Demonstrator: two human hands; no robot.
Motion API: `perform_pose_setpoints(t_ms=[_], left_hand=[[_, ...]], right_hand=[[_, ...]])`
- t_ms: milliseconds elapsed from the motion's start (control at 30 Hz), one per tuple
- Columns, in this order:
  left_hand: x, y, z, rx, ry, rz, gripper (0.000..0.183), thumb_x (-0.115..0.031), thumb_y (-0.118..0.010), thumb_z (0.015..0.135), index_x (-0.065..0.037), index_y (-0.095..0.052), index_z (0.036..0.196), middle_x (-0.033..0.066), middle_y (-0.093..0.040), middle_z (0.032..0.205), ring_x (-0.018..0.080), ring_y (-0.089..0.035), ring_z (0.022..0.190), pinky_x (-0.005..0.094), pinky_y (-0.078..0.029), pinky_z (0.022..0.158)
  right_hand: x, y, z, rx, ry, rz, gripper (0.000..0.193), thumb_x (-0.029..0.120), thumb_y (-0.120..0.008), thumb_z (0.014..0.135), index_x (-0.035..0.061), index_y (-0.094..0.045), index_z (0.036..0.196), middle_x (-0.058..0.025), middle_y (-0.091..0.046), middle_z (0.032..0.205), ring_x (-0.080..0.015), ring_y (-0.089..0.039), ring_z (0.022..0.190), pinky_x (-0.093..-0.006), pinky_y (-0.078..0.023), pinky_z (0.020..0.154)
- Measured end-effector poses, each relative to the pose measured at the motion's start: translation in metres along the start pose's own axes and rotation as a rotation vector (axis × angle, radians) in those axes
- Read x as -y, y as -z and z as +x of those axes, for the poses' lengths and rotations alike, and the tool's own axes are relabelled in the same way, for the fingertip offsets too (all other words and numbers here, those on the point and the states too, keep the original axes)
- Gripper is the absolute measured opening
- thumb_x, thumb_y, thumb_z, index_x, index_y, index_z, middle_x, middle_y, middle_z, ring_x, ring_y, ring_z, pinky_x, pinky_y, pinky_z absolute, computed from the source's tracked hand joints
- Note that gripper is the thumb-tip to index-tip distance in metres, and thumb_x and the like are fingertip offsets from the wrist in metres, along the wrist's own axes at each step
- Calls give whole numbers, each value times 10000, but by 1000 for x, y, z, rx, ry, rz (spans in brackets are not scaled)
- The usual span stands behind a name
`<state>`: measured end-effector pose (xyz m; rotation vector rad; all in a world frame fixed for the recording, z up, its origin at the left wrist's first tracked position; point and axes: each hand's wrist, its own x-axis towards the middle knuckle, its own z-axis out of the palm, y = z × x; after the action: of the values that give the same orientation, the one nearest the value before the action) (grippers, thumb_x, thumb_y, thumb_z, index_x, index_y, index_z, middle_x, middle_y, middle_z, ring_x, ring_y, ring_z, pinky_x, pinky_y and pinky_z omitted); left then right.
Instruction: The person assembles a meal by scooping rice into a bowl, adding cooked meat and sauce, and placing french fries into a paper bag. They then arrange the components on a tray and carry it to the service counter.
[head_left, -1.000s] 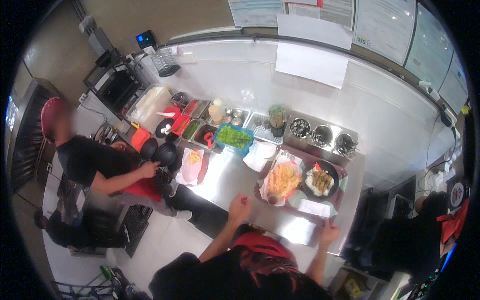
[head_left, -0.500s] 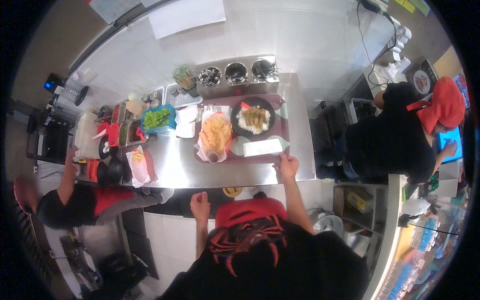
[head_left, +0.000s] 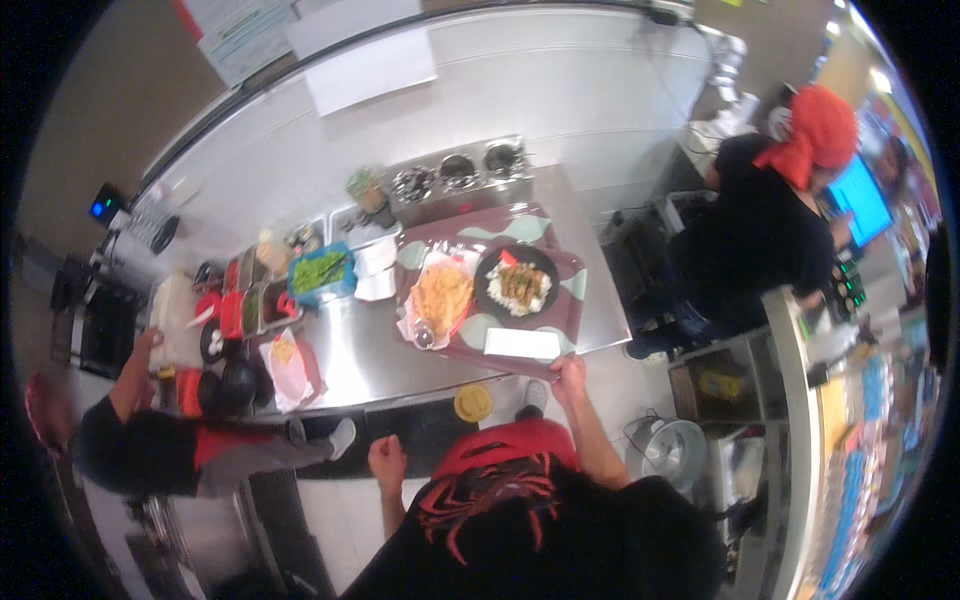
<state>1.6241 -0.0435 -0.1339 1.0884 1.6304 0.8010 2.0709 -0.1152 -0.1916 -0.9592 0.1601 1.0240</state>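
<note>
My right hand (head_left: 568, 372) grips the near right edge of a patterned maroon tray (head_left: 470, 345) on the steel counter. On the tray stand a basket of golden fried food (head_left: 440, 298) with a small sauce cup (head_left: 424, 334), and a black bowl (head_left: 488, 310) of white rice with brown pieces (head_left: 520, 285). A white paper slip (head_left: 522, 344) lies along the tray's front. What looks like a second patterned tray (head_left: 510, 222) shows behind and under the first. My left hand (head_left: 388, 460) hangs curled shut in front of the counter, with nothing visible in it.
To the left are a blue basket of lettuce (head_left: 320, 270), white napkins (head_left: 375, 270) and a paper-lined red basket of fries (head_left: 290, 370). Cutlery holders (head_left: 458, 175) stand at the back. A co-worker (head_left: 150, 440) reaches over the counter's left end; another (head_left: 750, 230) stands at a screen on the right.
My right hand has drawn the tray with the food toward me and to the right, uncovering another tray behind it. My left hand has shifted slightly lower and left. The view has tilted.
</note>
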Motion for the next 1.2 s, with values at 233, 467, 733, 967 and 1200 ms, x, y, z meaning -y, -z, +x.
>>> perform_pose_setpoints(t_ms=[233,467,733,967,1200], left_hand=[[26,72,23,117,2,24,237,-263,-644,1027,-32,-591,1010,37,-597,732,110,-543,498,259,-448,416],[57,74,83,438,-54,103,308,-365,-618,1033,-64,-593,971,57,-599,720,152,-569,508,271,-452,416],[60,11,8,797,-169,583,355,-393,-603,1023,-38,-623,1006,87,-636,744,211,-598,547,340,-472,477],[85,-46,-104,1117,-425,997,407,-417,-591,1015,-16,-649,1037,113,-669,766,264,-623,582,400,-491,530],[135,-102,-283,1359,-630,1378,464,-442,-578,1006,7,-675,1067,140,-702,787,316,-648,616,460,-509,584]], right_hand=[[-56,41,-64,-97,139,152,413,-123,-537,668,-24,-627,1059,-123,-678,993,-282,-659,889,-395,-544,755],[-88,102,-172,-277,281,246,325,-90,-587,694,-14,-653,1003,-63,-625,896,-213,-613,800,-357,-509,670],[-111,151,-366,-412,426,511,280,-98,-580,709,-54,-653,976,-87,-656,860,-197,-636,723,-339,-506,609],[-114,230,-588,-612,732,764,316,-122,-558,696,-62,-646,992,-108,-674,902,-228,-666,801,-345,-546,707],[-143,382,-798,-816,1007,798,404,-139,-548,678,-73,-654,1062,-139,-707,993,-256,-698,882,-360,-568,782]])
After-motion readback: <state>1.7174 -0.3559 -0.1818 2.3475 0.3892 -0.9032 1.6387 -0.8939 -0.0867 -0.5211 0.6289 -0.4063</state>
